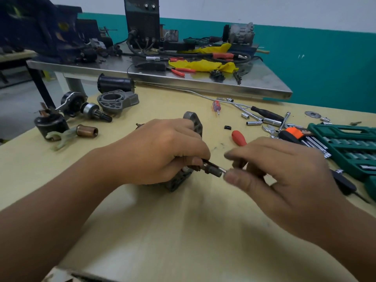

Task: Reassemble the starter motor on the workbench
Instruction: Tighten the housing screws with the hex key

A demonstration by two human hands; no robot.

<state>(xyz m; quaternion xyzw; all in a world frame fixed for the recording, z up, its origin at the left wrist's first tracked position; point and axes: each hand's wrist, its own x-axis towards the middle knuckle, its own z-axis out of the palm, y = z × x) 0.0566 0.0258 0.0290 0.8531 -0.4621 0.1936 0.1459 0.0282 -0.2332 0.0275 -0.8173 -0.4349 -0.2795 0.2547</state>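
My left hand [162,151] grips a grey starter motor housing [193,121] standing on the yellow workbench [162,231]; most of the housing is hidden under the hand. A dark shaft with a silver tip [214,169] sticks out from under the left fingers toward the right. My right hand [280,174] pinches that silver tip between thumb and fingers. At the far left lie a grey nose housing [118,101], a black cylindrical motor case [116,83], an armature with gear [89,108], a black solenoid [50,124], a copper plunger [87,131] and a pale fork lever [63,138].
A red-handled screwdriver [239,137], loose sockets [254,123], a T-wrench [240,105], hex keys [309,140] and a green socket case [350,145] crowd the right side. A steel table [183,78] with cables, pliers and yellow rags stands behind.
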